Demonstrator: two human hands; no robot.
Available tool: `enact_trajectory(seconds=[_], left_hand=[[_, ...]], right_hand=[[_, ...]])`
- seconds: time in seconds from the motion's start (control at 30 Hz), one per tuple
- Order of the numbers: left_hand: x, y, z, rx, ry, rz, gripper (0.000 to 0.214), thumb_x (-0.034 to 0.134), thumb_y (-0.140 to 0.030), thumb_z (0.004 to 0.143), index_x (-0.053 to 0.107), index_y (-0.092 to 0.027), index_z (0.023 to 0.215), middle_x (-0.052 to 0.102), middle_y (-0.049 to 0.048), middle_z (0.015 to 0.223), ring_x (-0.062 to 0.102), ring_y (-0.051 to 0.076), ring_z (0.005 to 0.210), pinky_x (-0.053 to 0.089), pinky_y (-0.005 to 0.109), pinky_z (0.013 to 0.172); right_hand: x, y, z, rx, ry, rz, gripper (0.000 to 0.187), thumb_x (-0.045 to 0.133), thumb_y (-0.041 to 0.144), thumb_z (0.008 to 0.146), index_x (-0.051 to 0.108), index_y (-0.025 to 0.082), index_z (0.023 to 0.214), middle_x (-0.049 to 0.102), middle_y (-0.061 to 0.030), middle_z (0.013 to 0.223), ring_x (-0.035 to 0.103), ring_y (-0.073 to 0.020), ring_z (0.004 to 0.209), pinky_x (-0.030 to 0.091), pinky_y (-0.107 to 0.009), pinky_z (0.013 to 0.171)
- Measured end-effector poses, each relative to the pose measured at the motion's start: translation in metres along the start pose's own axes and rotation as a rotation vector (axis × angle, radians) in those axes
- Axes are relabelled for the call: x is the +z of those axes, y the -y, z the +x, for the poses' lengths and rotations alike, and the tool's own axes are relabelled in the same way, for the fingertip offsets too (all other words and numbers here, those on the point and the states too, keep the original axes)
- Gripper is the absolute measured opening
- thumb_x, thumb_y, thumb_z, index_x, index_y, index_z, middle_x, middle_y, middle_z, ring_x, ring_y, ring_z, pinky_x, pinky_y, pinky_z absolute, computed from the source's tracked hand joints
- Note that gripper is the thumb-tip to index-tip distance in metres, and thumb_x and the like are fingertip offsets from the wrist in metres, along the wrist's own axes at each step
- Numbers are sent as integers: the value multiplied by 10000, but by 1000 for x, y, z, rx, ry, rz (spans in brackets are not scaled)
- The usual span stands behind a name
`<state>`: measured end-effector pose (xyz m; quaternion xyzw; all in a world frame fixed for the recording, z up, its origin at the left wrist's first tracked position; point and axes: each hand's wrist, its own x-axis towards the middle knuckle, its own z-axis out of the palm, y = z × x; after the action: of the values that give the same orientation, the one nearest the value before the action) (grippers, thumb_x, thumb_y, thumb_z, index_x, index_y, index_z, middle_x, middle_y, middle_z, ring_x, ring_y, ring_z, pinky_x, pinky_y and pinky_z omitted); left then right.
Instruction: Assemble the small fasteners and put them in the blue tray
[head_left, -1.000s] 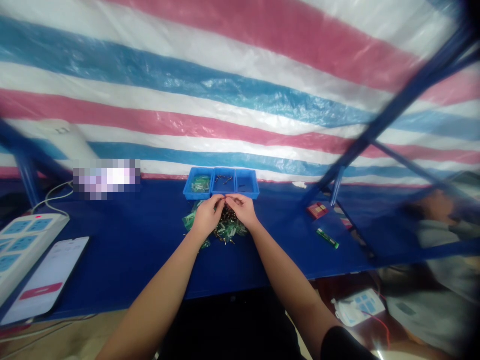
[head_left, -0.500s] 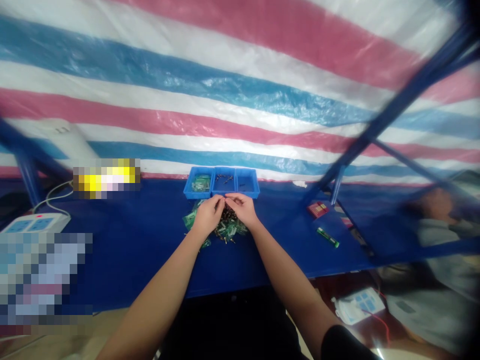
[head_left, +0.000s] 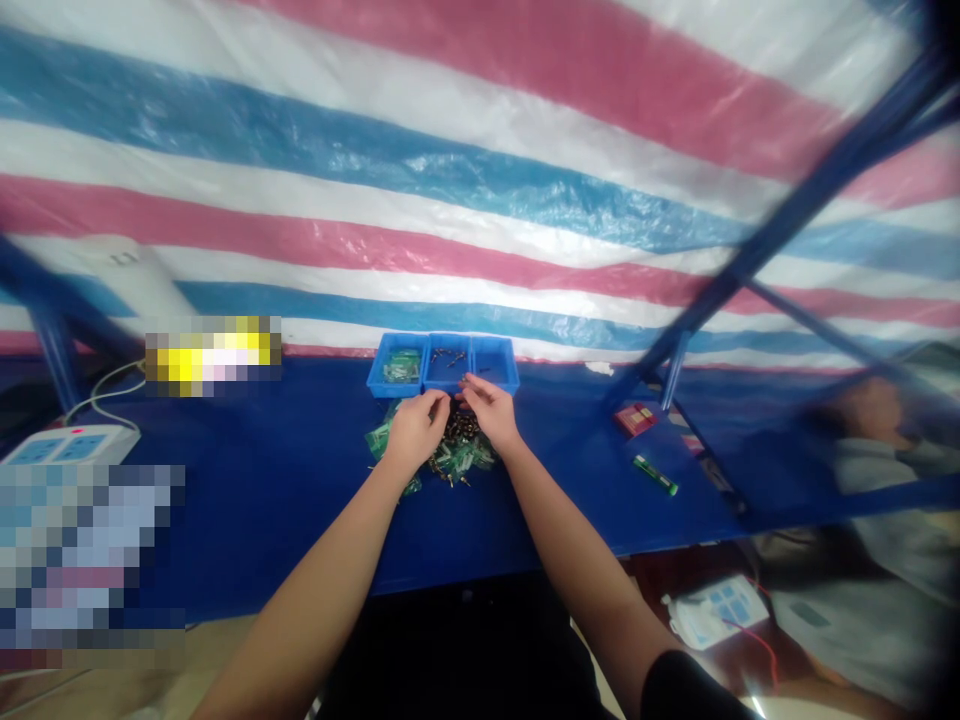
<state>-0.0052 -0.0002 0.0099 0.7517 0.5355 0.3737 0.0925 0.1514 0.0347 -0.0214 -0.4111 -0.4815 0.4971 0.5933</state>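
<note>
My left hand [head_left: 420, 428] is closed in a pinch above the left side of a loose pile; whatever its fingertips hold is too small to make out. My right hand [head_left: 491, 412] hovers by the front rim of the middle and right blue trays, its thumb and fingers pinched round a small dark piece I cannot name. Beneath both hands lies the heap of green pieces like small circuit boards [head_left: 466, 458], mixed with dark and brassy small metal parts [head_left: 459, 428]. My left hand hides part of the heap.
Behind the pile stand a left blue tray [head_left: 372, 380] with green pieces, a middle tray [head_left: 448, 388] with small dark parts, and a right tray [head_left: 513, 372]. Rightward lie a red box [head_left: 635, 420] and a green tube [head_left: 655, 475]. A person [head_left: 877, 480] sits at far right.
My right hand has parted from my left, moving slightly up and right toward the trays. My left hand stays nearly where it was.
</note>
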Motion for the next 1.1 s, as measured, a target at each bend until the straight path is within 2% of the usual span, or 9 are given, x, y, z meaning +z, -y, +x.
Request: enact_trajectory(seconds=[0.1, 0.17, 0.27, 0.33, 0.43, 0.53, 0.7, 1.1], left_hand=[[0, 0, 0, 0, 1, 1, 234, 459, -345, 949, 655, -217, 953, 699, 17, 784, 602, 170, 663, 427, 274, 666], [-1, 0, 0, -4, -1, 2, 236, 462, -348, 947, 658, -218, 956, 702, 22, 795, 607, 173, 673, 429, 275, 673], [0, 0, 0, -16, 1, 4, 233, 466, -350, 943, 661, -223, 952, 704, 19, 796, 610, 175, 681, 429, 277, 677], [0, 0, 0, -20, 7, 2, 226, 470, -347, 940, 660, -226, 949, 703, 16, 792, 609, 175, 682, 428, 276, 672], [1, 1, 0, -14, 13, -4, 208, 481, -336, 931, 656, -225, 942, 702, 16, 802, 612, 175, 697, 429, 275, 674], [1, 1, 0, -12, 18, -10, 210, 477, -338, 932, 653, -224, 940, 702, 17, 810, 613, 175, 704, 432, 276, 682], [2, 2, 0, -7, 31, -3, 240, 458, -356, 942, 656, -221, 945, 699, 24, 802, 611, 177, 697, 437, 280, 682], [1, 2, 0, 5, 38, -15, 240, 459, -354, 940, 658, -220, 946, 697, 27, 789, 620, 181, 708, 446, 281, 682]], right_hand=[[0, -1, 0, 1, 49, -22, 488, 683, 396, 792, 635, 204, 1238, 703, -85, 1171, 727, -221, 901, 612, -377, 789], [-3, -2, 1, -8, 52, -105, 408, 637, 377, 829, 658, 203, 1197, 726, -76, 1108, 727, -209, 876, 607, -364, 783], [-9, -4, 1, -95, 21, -370, 244, 576, 303, 858, 723, 200, 1023, 754, -53, 947, 718, -196, 837, 584, -357, 821], [-12, -5, 1, -192, 22, -553, 210, 558, 252, 856, 737, 208, 957, 753, -41, 933, 706, -190, 857, 559, -352, 872], [-15, -6, 1, -292, 60, -730, 215, 561, 204, 838, 738, 211, 959, 746, -38, 952, 690, -187, 885, 536, -334, 897], [-16, -8, 1, -310, 81, -837, 222, 593, 161, 792, 734, 200, 959, 733, -48, 944, 676, -188, 870, 535, -321, 876], [-16, -9, 2, -285, 73, -883, 256, 595, 130, 774, 723, 196, 986, 728, -54, 955, 670, -188, 874, 531, -313, 869], [-14, -5, 0, -253, 152, -874, 210, 625, 173, 818, 740, 230, 985, 748, -45, 932, 681, -203, 852, 520, -325, 842]])
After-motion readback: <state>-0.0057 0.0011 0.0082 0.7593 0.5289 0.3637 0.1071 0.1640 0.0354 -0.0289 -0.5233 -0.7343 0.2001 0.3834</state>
